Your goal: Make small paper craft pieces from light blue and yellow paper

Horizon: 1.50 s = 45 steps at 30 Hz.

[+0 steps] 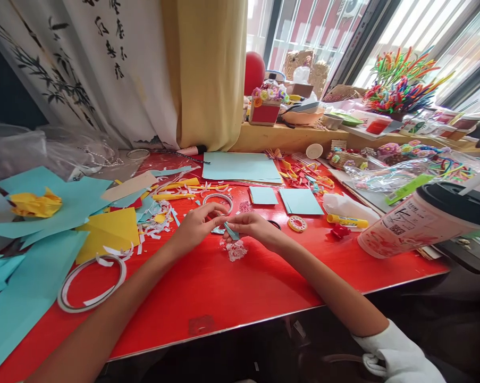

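Observation:
My left hand (pixel 198 226) and my right hand (pixel 252 227) meet over the middle of the red table (pixel 224 287). Both pinch a small folded piece of light blue paper (pixel 230 232), fingertips pressed together on it. Just below the hands lies a crumpled white scrap (pixel 235 250). A roll of tape (pixel 218 201) sits right behind the left hand. Two small blue paper rectangles (pixel 287 199) lie beyond the right hand.
Blue and yellow paper sheets (pixel 64 213) and paper clippings cover the left side, with a large tape ring (pixel 92 282) near the front. A lidded drink cup (pixel 423 221) lies at right by a glue stick (pixel 346 221). Craft flowers and boxes crowd the window ledge (pixel 295 135).

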### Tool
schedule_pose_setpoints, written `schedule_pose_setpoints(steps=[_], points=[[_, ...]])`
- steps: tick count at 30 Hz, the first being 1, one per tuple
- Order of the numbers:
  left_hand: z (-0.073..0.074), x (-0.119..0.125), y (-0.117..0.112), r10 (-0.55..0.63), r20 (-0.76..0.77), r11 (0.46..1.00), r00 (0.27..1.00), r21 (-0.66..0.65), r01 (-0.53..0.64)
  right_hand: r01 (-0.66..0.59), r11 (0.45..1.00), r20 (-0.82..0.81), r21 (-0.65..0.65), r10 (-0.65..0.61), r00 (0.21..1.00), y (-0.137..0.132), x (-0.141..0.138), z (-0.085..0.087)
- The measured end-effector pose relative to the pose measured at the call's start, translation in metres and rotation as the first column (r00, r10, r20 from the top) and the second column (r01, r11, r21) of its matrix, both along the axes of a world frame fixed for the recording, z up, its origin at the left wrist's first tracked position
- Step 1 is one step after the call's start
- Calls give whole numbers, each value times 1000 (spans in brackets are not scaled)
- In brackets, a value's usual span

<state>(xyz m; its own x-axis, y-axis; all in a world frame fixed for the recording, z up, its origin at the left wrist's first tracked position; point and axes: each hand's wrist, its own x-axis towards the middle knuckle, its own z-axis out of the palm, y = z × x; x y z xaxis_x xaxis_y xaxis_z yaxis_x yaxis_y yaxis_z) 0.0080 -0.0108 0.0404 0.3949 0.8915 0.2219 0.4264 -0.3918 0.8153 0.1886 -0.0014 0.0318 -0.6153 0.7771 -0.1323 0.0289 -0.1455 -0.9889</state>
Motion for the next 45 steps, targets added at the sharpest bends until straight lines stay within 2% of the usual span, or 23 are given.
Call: schedule_pose_setpoints(steps=[4,9,14,18,22,28,35,42,45], points=[[1,-3,2,-39,-77,994,996,102,47,-80,997,-17,6,80,997,1,4,-1],[-5,-3,2,-13,-97,960,995,276,40,-181,983,26,45,179,983,-1,6,3],[-10,-1,3,-10,-150,939,989,339,62,-111,990,101,89,102,990,-1,1,0],[-10,0,2,12,-202,960,979,278,45,-21,990,106,140,6,994,2,-2,-9],[-8,-1,1,55,-258,958,965,286,21,-3,983,138,183,-23,990,3,-2,-11],[-8,1,-1,119,-274,956,954,291,-36,-98,964,221,246,42,974,2,0,-8],[-2,-1,2,96,-269,994,958,79,-78,-79,976,199,202,38,979,7,4,-13],[3,2,0,116,-286,992,951,-4,-122,-223,955,268,198,166,949,4,5,-5],[3,1,0,117,-279,989,953,-55,-138,-232,955,284,185,174,943,4,5,-5]])
